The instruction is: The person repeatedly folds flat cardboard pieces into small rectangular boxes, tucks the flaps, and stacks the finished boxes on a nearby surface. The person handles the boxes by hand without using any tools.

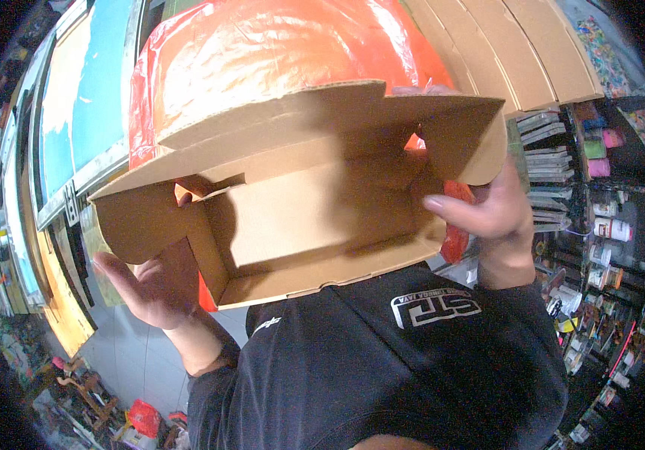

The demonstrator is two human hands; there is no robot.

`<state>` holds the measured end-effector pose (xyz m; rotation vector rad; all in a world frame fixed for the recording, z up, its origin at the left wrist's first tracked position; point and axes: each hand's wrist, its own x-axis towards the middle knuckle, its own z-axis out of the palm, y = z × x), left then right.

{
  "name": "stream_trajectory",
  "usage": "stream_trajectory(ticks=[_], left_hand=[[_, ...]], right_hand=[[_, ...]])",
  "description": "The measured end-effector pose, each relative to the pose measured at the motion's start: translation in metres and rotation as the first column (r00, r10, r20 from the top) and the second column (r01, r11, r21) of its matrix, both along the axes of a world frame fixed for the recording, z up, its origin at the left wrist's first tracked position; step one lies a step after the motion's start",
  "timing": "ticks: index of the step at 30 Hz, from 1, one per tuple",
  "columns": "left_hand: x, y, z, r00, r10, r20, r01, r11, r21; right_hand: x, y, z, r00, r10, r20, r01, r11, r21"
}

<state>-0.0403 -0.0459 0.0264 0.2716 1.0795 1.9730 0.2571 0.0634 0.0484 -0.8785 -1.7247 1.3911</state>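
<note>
An open brown cardboard box [315,202] lies in front of me, its hollow inside bare. Its raised lid panel [285,116] stands along the far side, with a bent side flap at each end. Beside the left flap [142,225] is my left hand [153,289], thumb stretched out and the fingers partly hidden against the box's side. My right hand [495,210] is at the right flap [472,142]. Its thumb reaches across to the box's right wall, while the other fingers are mostly hidden behind the flap. Both hands look spread, not wrapped round the cardboard.
Behind the box sits a large orange plastic-wrapped bundle [277,49]. Flat cardboard pieces [510,45] are stacked at the far right. Framed blue panels [86,97] lean on the left. Shelves with jars [611,229] and supplies line the right side; a red bag [144,418] lies lower left.
</note>
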Motion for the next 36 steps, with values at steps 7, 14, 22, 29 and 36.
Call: stream_trajectory(ticks=[7, 14, 22, 29, 36], left_hand=[[0.004, -0.003, -0.006, 0.999, 0.032, 0.003, -0.032, 0.999, 0.041], [0.000, -0.008, -0.003, 0.881, -0.229, -0.415, 0.198, 0.973, -0.117], [-0.007, -0.016, -0.006, 0.787, -0.370, -0.493, 0.406, 0.913, -0.039], [0.003, -0.024, -0.014, 0.810, -0.331, -0.485, 0.304, 0.943, -0.134], [-0.008, 0.028, -0.010, 0.848, -0.297, -0.439, 0.345, 0.938, 0.030]], right_hand=[[-0.009, -0.003, -0.021, 0.953, -0.183, 0.241, 0.113, 0.954, 0.277], [-0.011, -0.007, -0.022, 0.980, -0.118, 0.160, 0.069, 0.957, 0.283], [-0.001, -0.021, -0.017, 0.993, 0.072, -0.097, -0.071, 0.997, 0.011], [0.005, -0.028, -0.027, 0.999, 0.000, 0.048, 0.001, 1.000, -0.021], [-0.004, 0.033, -0.033, 0.989, 0.103, -0.104, -0.089, 0.988, 0.130]])
